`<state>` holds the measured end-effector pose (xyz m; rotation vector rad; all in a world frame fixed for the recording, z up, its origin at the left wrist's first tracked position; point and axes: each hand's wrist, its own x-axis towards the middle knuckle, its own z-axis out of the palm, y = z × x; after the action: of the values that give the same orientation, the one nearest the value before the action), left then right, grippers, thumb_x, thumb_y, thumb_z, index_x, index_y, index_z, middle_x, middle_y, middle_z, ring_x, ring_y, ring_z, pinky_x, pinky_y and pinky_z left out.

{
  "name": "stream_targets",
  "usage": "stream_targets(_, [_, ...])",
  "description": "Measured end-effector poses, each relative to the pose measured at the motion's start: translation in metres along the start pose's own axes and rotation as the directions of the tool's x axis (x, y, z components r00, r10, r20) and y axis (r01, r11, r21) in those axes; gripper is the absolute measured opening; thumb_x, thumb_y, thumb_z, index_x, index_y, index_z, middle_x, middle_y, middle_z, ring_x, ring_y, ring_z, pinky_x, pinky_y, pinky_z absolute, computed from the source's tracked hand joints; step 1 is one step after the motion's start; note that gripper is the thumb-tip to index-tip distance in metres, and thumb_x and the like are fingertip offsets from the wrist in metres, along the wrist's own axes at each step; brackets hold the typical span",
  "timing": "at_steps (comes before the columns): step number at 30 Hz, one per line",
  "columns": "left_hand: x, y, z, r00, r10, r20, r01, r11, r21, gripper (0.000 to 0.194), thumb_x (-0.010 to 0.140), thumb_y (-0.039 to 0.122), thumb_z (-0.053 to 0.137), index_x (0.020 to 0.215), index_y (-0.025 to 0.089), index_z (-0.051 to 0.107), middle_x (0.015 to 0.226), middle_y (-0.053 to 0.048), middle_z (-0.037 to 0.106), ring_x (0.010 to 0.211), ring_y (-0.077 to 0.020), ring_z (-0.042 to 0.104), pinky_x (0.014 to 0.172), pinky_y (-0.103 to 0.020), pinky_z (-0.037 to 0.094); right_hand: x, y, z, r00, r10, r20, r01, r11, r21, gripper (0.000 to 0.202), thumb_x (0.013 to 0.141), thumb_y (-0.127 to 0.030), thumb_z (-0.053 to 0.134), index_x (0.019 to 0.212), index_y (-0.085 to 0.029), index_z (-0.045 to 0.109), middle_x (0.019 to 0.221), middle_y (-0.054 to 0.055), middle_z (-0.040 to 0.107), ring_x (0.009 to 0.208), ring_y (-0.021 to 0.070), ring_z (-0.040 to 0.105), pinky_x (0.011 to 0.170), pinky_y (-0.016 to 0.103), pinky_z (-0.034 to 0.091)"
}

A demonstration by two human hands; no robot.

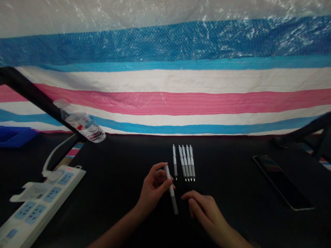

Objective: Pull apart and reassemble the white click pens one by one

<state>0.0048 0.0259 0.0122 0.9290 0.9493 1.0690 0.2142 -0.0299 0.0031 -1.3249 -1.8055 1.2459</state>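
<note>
A striped sheet (165, 103) of blue, white and pink hangs across the top of the frame, behind the black table (222, 172) where I work. At lower center, my left hand (155, 182) pinches a white-and-gray pen (170, 189) between thumb and fingers, its gray end slanting down toward the bottom of the frame. My right hand (204, 208), just right of it, hovers or rests, I cannot tell which, fingers loosely bent and apart from the pen. Above at center, four similar pens (185, 161) lie side by side, a lone pen (174, 162) just left of them. A phone (281, 182) lies at right; a power strip (42, 205) fills the lower left, below a clear bottle (88, 127).
</note>
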Motion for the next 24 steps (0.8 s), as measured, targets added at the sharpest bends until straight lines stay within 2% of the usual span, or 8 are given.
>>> stream_targets(4, [0.0002,0.0001,0.0,0.999,0.014,-0.038,-0.014,1.0,0.016,0.057,0.082,0.028,0.081,0.133,0.025,0.055,0.087,0.0,0.072,0.07,-0.0189,0.073,0.068,-0.032,0.06,0.0006,-0.0017,-0.0004,1.0,0.001,-0.002,-0.001,1.0,0.008,0.039,0.108,-0.045,0.041,0.107,-0.022,0.072,0.065,-0.003,0.06,0.058,0.0143,0.057,0.057,0.025,0.04])
stream_targets(16, [0.0003,0.0025,0.0002,0.999,-0.016,-0.041,0.015,1.0,-0.013,0.051,0.08,0.027,0.083,0.125,0.023,0.059,0.085,0.0,0.073,0.071,-0.0198,0.074,0.067,-0.032,0.06,0.0014,-0.0031,-0.0008,1.0,0.0,0.007,0.0,1.0,-0.012,0.039,0.108,-0.042,0.038,0.104,-0.02,0.071,0.064,-0.002,0.058,0.058,0.0148,0.058,0.057,0.025,0.04])
stream_targets(20, [0.0011,0.0003,-0.0014,0.997,-0.031,-0.077,0.027,0.998,-0.052,0.065,0.08,0.027,0.083,0.136,0.024,0.052,0.087,0.0,0.073,0.07,-0.0181,0.073,0.066,-0.031,0.06,0.0014,-0.0035,-0.0012,1.0,0.008,0.012,-0.008,1.0,-0.029,0.041,0.108,-0.044,0.037,0.104,-0.02,0.071,0.064,-0.002,0.059,0.058,0.0152,0.059,0.058,0.025,0.041])
stream_targets(24, [0.0018,-0.0016,-0.0029,0.996,-0.032,-0.088,0.026,0.997,-0.067,0.057,0.078,0.027,0.085,0.127,0.021,0.056,0.086,-0.001,0.074,0.07,-0.0185,0.073,0.063,-0.03,0.059,0.0014,-0.0015,-0.0011,1.0,0.016,0.018,-0.015,0.999,-0.032,0.042,0.108,-0.046,0.037,0.105,-0.02,0.071,0.066,-0.001,0.061,0.059,0.0153,0.06,0.058,0.025,0.041])
